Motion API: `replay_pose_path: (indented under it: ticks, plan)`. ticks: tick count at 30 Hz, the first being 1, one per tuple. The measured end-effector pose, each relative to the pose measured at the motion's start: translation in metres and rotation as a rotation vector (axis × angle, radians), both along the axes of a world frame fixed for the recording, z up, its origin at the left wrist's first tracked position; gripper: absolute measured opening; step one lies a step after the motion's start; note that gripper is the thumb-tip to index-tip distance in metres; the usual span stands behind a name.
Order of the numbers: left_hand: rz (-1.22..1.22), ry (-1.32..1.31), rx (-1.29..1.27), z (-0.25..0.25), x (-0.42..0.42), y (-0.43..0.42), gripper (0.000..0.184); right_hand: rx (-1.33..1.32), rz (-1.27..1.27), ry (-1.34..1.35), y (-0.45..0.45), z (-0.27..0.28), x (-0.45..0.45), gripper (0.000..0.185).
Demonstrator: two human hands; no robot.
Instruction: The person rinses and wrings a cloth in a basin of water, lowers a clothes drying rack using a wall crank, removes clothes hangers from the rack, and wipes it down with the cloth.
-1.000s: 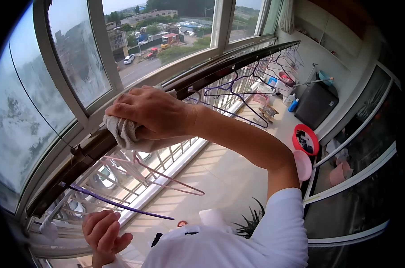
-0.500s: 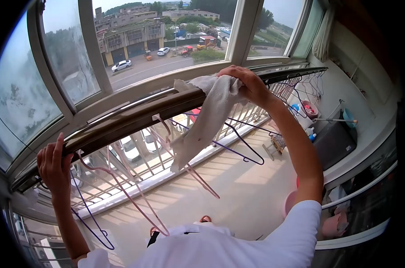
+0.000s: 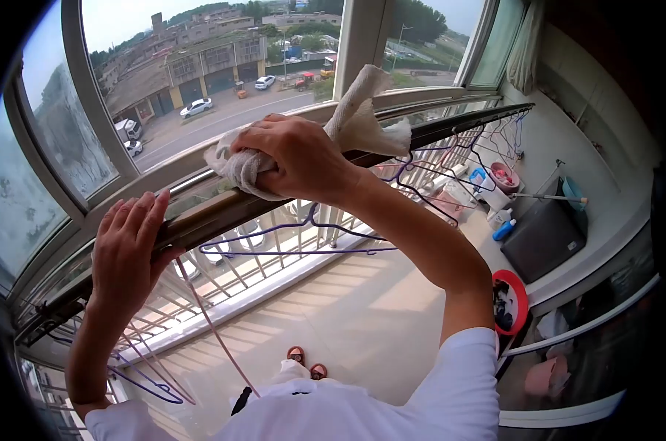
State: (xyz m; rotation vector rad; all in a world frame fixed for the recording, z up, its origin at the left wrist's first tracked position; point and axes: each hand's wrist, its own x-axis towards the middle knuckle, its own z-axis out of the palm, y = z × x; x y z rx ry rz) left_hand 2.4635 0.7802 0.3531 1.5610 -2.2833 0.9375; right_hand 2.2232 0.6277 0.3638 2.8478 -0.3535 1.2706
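My right hand (image 3: 292, 156) is closed around a bunched off-white cloth (image 3: 237, 165) on the dark drying rail (image 3: 208, 214). One end of the cloth sticks up and trails over the rail to the right of my wrist. Farther left, my left hand (image 3: 131, 246) grips the same rail, its fingers over the top and the thumb on the near side. A purple hanger (image 3: 296, 252) hangs from the rail below my right forearm. Just below my left hand, a pink hanger (image 3: 208, 320) hangs down.
Windows (image 3: 223, 81) run behind the rail, with a white railing (image 3: 256, 283) below them. More hangers (image 3: 487, 147) hang at the far right end. A dark box (image 3: 545, 239), a blue bottle (image 3: 503, 230) and a red basin (image 3: 520, 298) stand to the right on the pale floor (image 3: 348, 312).
My right hand has moved left along the rail with the cloth, which is now bunched up instead of hanging down. My left hand has shifted right. Several hangers have swung or shifted.
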Motion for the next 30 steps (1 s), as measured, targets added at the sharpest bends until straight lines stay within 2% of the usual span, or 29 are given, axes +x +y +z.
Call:
replay_pose_path:
  ticks: [1,2,4,6,9,14,16,18,20,22,23,24,26,27,29,30]
  plan:
    - [0.051,0.108,0.084,-0.001,-0.003,-0.006,0.063,-0.033,0.047,0.01,0.009,0.004,-0.003,0.039]
    - [0.036,0.11,0.071,-0.004,0.0,-0.011,0.059,-0.05,0.09,0.063,0.01,-0.002,-0.011,0.05]
    - [0.024,0.115,0.047,-0.011,0.01,-0.014,0.05,-0.228,0.096,0.087,0.009,-0.011,-0.033,0.055]
    - [-0.035,0.141,0.003,-0.009,0.006,-0.01,0.046,-0.27,0.086,0.118,-0.003,-0.016,-0.053,0.061]
    - [-0.054,0.142,0.003,-0.006,0.014,-0.006,0.044,-0.258,0.0,0.179,-0.035,-0.015,-0.101,0.059]
    - [-0.009,0.162,0.007,-0.01,0.034,-0.017,0.042,-0.247,-0.218,0.074,-0.082,-0.023,-0.2,0.049]
    - [0.021,0.175,0.02,-0.01,0.033,-0.018,0.041,-0.272,-0.41,0.05,-0.101,-0.028,-0.256,0.043]
    - [0.034,0.174,0.034,-0.01,0.031,-0.018,0.041,-0.29,-0.582,0.01,-0.133,-0.037,-0.33,0.048]
    - [0.111,0.216,0.093,-0.009,0.027,-0.013,0.045,-0.273,-0.721,-0.041,-0.162,-0.039,-0.396,0.048]
    - [0.164,0.241,0.073,-0.007,0.009,-0.011,0.05,-0.206,-0.683,-0.117,-0.189,-0.032,-0.427,0.048]
    - [0.352,0.231,0.139,-0.005,0.005,-0.008,0.058,-0.172,-0.662,-0.152,-0.201,-0.028,-0.444,0.048]
    - [0.32,0.128,0.094,0.007,-0.022,-0.011,0.059,-0.023,-0.571,-0.287,-0.203,-0.024,-0.437,0.048]
    - [0.254,-0.084,0.018,0.036,-0.096,-0.027,0.063,-0.117,-0.449,-0.248,-0.19,-0.007,-0.409,0.042]
    - [0.193,-0.075,0.023,0.041,-0.129,-0.046,0.064,-0.251,-0.46,-0.144,-0.184,-0.004,-0.398,0.039]
    - [0.051,-0.058,0.024,0.043,-0.206,-0.096,0.068,-0.295,-0.306,-0.063,-0.158,-0.008,-0.36,0.035]
    - [-0.016,-0.043,0.022,0.038,-0.251,-0.12,0.068,-0.246,-0.2,-0.068,-0.16,-0.018,-0.348,0.041]
